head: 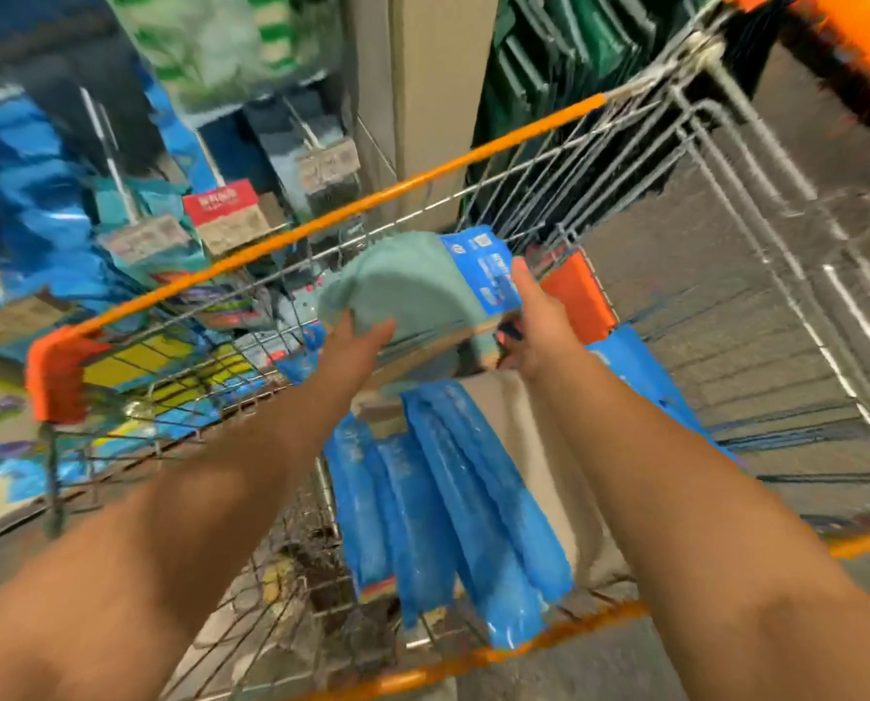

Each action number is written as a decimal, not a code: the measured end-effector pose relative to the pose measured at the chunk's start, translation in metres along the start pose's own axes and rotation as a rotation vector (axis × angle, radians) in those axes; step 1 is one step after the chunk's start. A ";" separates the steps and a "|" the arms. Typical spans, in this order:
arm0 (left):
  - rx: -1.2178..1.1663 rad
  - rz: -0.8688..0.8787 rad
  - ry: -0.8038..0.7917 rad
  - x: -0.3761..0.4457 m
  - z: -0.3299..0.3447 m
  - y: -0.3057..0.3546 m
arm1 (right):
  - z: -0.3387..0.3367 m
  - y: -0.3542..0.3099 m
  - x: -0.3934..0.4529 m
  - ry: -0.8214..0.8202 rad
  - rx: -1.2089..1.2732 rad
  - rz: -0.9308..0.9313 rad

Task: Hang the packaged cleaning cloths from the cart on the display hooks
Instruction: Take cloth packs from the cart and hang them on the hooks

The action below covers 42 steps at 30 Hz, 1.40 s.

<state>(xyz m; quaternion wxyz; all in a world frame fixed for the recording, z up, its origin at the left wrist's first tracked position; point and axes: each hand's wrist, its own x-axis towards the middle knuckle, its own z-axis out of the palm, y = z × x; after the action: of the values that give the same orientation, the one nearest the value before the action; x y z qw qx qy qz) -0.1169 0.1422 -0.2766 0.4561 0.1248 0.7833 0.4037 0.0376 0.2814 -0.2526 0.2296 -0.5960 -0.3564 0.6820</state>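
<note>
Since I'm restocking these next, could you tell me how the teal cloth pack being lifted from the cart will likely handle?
The teal cloth pack bulges and droops between the left hand and right hand, so it is probably soft and floppy. Only its blue card header looks stiff. It seems light, though two hands steady it.

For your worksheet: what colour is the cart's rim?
Orange rim, clearest in the head view.
</note>
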 end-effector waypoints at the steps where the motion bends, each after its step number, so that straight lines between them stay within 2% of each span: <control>1: -0.013 -0.014 -0.010 0.001 -0.005 -0.001 | 0.004 0.004 0.015 0.031 0.049 0.053; 4: 0.081 0.025 0.083 -0.002 -0.015 0.003 | 0.001 0.010 0.035 0.109 0.066 0.140; 6: 0.187 0.149 0.203 -0.004 -0.027 0.009 | 0.002 0.003 0.029 0.077 0.085 0.153; 8: 0.208 0.298 0.241 -0.012 -0.037 0.020 | 0.004 -0.007 0.014 0.059 0.117 0.059; 11: 0.178 0.478 0.187 -0.028 -0.042 0.050 | 0.004 -0.017 -0.027 0.033 0.040 -0.199; 14: 0.175 0.544 0.016 -0.034 -0.046 0.089 | 0.009 -0.027 -0.074 -0.085 0.008 -0.285; 16: 0.191 0.510 -0.179 -0.037 -0.055 0.109 | 0.014 -0.030 -0.097 -0.161 0.020 -0.297; 18: 0.182 0.387 -0.351 -0.037 -0.066 0.117 | 0.020 -0.031 -0.110 -0.193 -0.009 -0.254; 20: 0.203 0.286 -0.393 -0.034 -0.078 0.108 | 0.019 -0.029 -0.105 -0.241 0.085 -0.140; 24: 0.153 0.192 -0.218 -0.036 -0.089 0.082 | -0.016 -0.034 -0.059 -0.164 0.324 0.105; 28: 0.080 0.150 -0.094 -0.045 -0.084 0.077 | -0.032 -0.026 0.002 -0.152 0.335 0.205; 30: 0.066 0.117 -0.053 -0.047 -0.084 0.075 | -0.024 -0.014 0.016 -0.119 0.288 0.206; 32: 0.089 0.068 -0.005 -0.050 -0.084 0.072 | -0.020 -0.004 0.024 0.014 0.209 0.252; 34: 0.099 0.054 0.046 -0.054 -0.084 0.070 | -0.017 -0.002 0.032 0.071 0.127 0.270; 38: 0.083 0.048 0.071 -0.065 -0.095 0.063 | -0.007 -0.013 0.037 0.154 -0.143 0.086; 40: 0.028 0.036 0.105 -0.071 -0.103 0.059 | -0.004 -0.014 0.041 0.134 -0.133 0.056; 42: -0.017 0.063 0.155 -0.079 -0.110 0.058 | 0.002 -0.016 0.042 -0.012 0.015 0.191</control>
<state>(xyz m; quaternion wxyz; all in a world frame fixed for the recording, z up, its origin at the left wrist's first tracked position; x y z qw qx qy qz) -0.1729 0.0780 -0.1565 0.3820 0.1138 0.8085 0.4329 0.0266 0.3223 -0.2682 0.1659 -0.6213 -0.2940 0.7071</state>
